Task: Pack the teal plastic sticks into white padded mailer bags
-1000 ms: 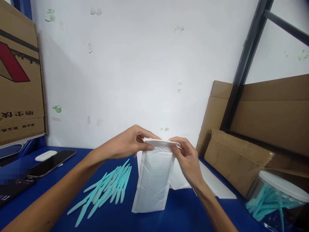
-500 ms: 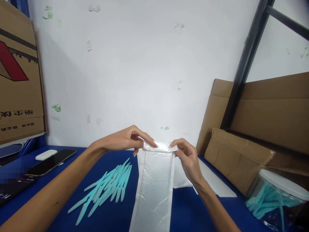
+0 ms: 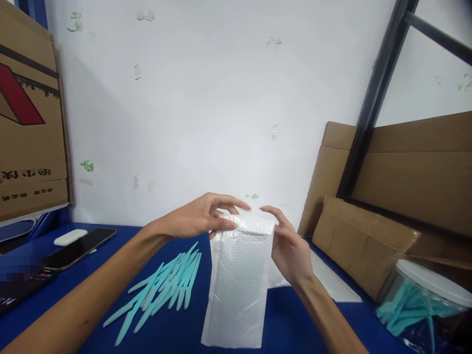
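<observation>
A white bubble mailer (image 3: 239, 285) hangs upright in front of me, its top flap folded over in a strip. My left hand (image 3: 206, 216) grips the upper left corner, the thumb lying on the front and the index finger stretched above the top edge. At the upper right edge is my right hand (image 3: 289, 246), its index finger raised and its other fingers partly hidden behind the mailer. To the left lies a pile of slim teal, knife-shaped eyebrow razors (image 3: 165, 282) on the blue table (image 3: 184, 329), touched by neither hand.
Another white mailer (image 3: 276, 279) lies behind the held one. A lidded clear jar (image 3: 416, 300) of similar teal pieces stands right, near cardboard (image 3: 361, 241) and a dark metal frame (image 3: 368, 108). Left are phones (image 3: 81, 248), a white case (image 3: 70, 237) and a large carton (image 3: 33, 123).
The mailer has risen, so its bottom edge now shows. Both index fingers have lifted off the folded flap, and my left thumb has come onto the front.
</observation>
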The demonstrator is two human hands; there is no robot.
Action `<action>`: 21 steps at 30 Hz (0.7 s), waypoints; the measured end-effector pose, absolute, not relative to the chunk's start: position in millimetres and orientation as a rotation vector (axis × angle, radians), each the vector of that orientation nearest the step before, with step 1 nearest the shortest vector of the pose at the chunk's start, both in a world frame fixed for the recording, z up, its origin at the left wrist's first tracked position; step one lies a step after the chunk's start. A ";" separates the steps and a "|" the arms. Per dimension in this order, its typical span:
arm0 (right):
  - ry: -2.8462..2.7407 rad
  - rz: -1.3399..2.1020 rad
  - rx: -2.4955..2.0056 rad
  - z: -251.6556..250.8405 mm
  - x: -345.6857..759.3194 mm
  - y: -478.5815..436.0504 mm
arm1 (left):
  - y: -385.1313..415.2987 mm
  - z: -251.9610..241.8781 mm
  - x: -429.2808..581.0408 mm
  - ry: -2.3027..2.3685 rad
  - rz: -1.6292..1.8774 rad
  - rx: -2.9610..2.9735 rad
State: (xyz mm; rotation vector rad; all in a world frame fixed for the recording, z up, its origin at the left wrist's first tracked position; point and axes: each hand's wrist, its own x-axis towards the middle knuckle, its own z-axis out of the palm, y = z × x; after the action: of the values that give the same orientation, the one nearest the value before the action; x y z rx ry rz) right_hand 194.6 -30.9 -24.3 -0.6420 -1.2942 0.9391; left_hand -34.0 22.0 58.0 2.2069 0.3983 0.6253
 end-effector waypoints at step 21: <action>-1.288 1.236 -0.835 -42.0 156.1 -31.0 | 45.4 38.5 -26.2 0.604 0.732 1.909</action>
State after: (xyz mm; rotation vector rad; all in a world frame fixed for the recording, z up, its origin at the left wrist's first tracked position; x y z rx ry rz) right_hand 156.1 -31.0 -42.0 -0.8345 -1.2876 1.2358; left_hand -26.2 45.4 38.5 1.9093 0.6040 0.7320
